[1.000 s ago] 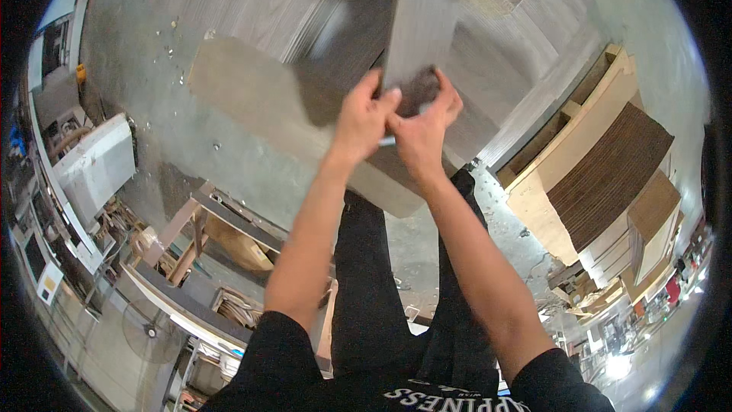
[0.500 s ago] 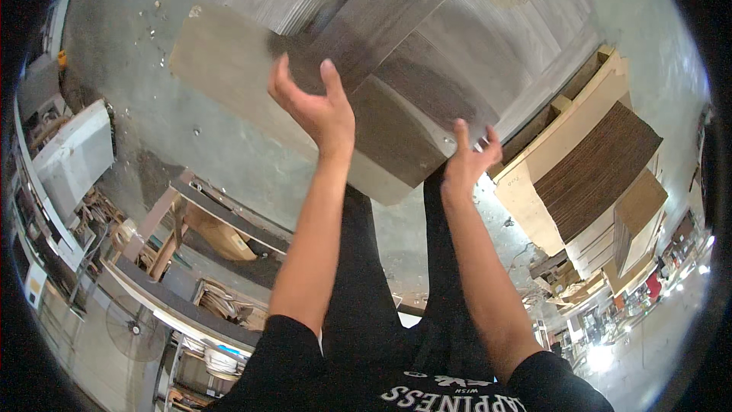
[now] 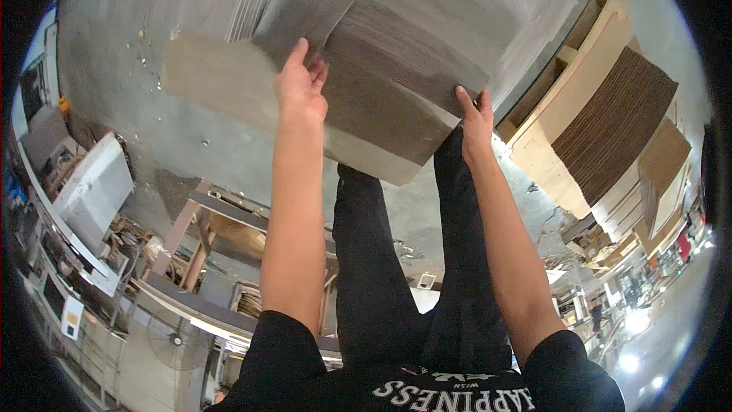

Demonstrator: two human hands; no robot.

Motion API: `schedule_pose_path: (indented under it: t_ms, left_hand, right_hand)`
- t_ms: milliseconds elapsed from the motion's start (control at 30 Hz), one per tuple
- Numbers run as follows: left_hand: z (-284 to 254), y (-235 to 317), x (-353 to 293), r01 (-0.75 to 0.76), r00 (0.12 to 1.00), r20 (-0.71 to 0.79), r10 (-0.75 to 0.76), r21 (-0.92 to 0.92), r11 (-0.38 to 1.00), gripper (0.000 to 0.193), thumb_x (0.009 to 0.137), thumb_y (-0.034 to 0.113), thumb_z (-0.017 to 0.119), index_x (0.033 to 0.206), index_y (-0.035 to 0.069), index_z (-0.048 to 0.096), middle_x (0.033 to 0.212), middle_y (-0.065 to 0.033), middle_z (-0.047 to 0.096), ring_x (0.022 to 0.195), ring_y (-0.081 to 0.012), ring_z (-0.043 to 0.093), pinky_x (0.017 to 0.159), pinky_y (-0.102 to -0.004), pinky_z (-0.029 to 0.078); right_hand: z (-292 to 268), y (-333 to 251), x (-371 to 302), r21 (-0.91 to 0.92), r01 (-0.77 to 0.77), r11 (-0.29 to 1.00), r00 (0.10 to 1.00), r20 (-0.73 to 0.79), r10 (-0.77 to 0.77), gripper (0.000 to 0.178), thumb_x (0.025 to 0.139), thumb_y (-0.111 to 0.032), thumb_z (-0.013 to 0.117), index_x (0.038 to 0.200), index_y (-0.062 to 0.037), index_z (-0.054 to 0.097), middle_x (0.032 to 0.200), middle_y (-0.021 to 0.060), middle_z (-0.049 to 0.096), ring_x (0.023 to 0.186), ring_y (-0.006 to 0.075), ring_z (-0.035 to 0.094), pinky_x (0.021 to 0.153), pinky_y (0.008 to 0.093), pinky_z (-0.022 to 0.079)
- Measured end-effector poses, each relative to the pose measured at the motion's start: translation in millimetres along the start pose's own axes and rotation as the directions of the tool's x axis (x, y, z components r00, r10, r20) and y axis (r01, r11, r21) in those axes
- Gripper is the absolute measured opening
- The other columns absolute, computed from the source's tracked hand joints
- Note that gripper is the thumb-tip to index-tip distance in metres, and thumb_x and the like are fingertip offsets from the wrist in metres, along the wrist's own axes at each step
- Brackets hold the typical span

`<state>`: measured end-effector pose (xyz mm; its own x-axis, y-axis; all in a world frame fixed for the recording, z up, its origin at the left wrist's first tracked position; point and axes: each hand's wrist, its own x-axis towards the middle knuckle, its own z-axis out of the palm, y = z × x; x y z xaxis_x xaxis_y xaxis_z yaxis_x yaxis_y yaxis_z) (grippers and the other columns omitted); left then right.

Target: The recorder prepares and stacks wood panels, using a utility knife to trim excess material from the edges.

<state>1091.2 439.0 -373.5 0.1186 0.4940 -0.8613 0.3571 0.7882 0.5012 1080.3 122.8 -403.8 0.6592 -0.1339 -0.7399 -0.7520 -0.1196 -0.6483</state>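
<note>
Several grey wood-grain boards lie overlapping in front of me. My left hand (image 3: pixel 303 91) is at the left end of a darker brown-grey wood-grain board (image 3: pixel 396 53), its thumb stretched away and its other fingers loosely curled and apart. Whether those fingertips touch the board I cannot tell. At the board's right corner, my right hand (image 3: pixel 477 118) has its thumb by the top face and its fingers around the edge. Below it is a plain brown panel (image 3: pixel 381 114), and under that a pale beige panel (image 3: pixel 221 72) sticks out toward the left.
At the right stands a pallet-like wooden stack (image 3: pixel 568 69) with a dark ribbed sheet (image 3: pixel 616 137) on it. Left of my legs is a wooden frame bench (image 3: pixel 191 221) with offcuts about it. A white box-like block (image 3: pixel 95 191) stands farther left. Small debris dots the concrete floor (image 3: pixel 206 118).
Both hands have come to the board's ends, the left moving left and the right slightly farther away. The right fingers have closed in on the corner. The whole view has shifted slightly.
</note>
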Motion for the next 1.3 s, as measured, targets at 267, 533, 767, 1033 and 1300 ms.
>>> schedule_pose_path:
  t_ms: [267, 533, 767, 1033, 1300]
  left_hand:
    - [-6, 21, -24, -0.171, 0.985, 0.057, 0.165, 0.125, 0.977, 0.034, 0.102, 0.023, 0.075, 0.123, 0.002, 0.059, 0.111, -0.0089, 0.063, 0.086, -0.0192, 0.061, 0.082, -0.0369, 0.055]
    - [-15, 18, -29, -0.240, 0.956, 0.194, 0.218, 0.099, 0.966, 0.034, 0.102, 0.022, 0.073, 0.124, 0.001, 0.058, 0.112, -0.0088, 0.063, 0.090, -0.0222, 0.062, 0.088, -0.0401, 0.056]
    - [-21, -22, -7, -0.120, 0.976, 0.188, 0.108, 0.049, 0.992, 0.045, 0.102, 0.022, 0.072, 0.135, -0.004, 0.055, 0.121, -0.0106, 0.060, 0.099, -0.0249, 0.062, 0.098, -0.0388, 0.055]
    - [-4, -36, -16, -0.182, 0.962, 0.215, 0.168, 0.047, 0.982, 0.065, 0.104, 0.029, 0.069, 0.149, -0.009, 0.043, 0.150, -0.0186, 0.051, 0.139, -0.0307, 0.050, 0.128, -0.0466, 0.029]
    - [10, -21, -10, -0.120, 0.983, 0.143, 0.115, 0.024, 0.993, 0.077, 0.104, 0.027, 0.070, 0.157, -0.013, 0.030, 0.160, -0.0227, 0.041, 0.151, -0.0350, 0.041, 0.130, -0.0458, 0.027]
  right_hand:
    - [2, 24, 3, 0.212, -0.086, 0.974, 0.996, 0.044, 0.078, 0.095, 0.099, -0.045, 0.075, 0.165, 0.0030, 0.027, 0.168, 0.0220, 0.036, 0.153, 0.0332, 0.037, 0.125, 0.0441, 0.029]
    - [26, 25, 17, 0.527, -0.198, 0.827, 0.980, 0.099, 0.171, 0.088, 0.098, -0.042, 0.074, 0.166, -0.0094, 0.029, 0.165, 0.0139, 0.040, 0.154, 0.0315, 0.033, 0.127, 0.0468, 0.025]
    - [33, 18, 13, 0.401, -0.151, 0.903, 0.988, 0.046, 0.145, 0.088, 0.099, -0.046, 0.072, 0.163, -0.0019, 0.031, 0.163, 0.0158, 0.043, 0.150, 0.0312, 0.040, 0.125, 0.0436, 0.028]
    - [28, 23, 13, 0.100, -0.021, 0.995, 1.000, -0.008, 0.022, 0.092, 0.100, -0.054, 0.070, 0.160, 0.0064, 0.036, 0.158, 0.0201, 0.051, 0.146, 0.0329, 0.047, 0.123, 0.0406, 0.033]
    - [25, -5, 5, 0.184, -0.105, 0.977, 0.993, 0.072, 0.093, 0.104, 0.097, -0.057, 0.072, 0.164, 0.0064, 0.024, 0.167, 0.0246, 0.035, 0.156, 0.0355, 0.032, 0.128, 0.0448, 0.024]
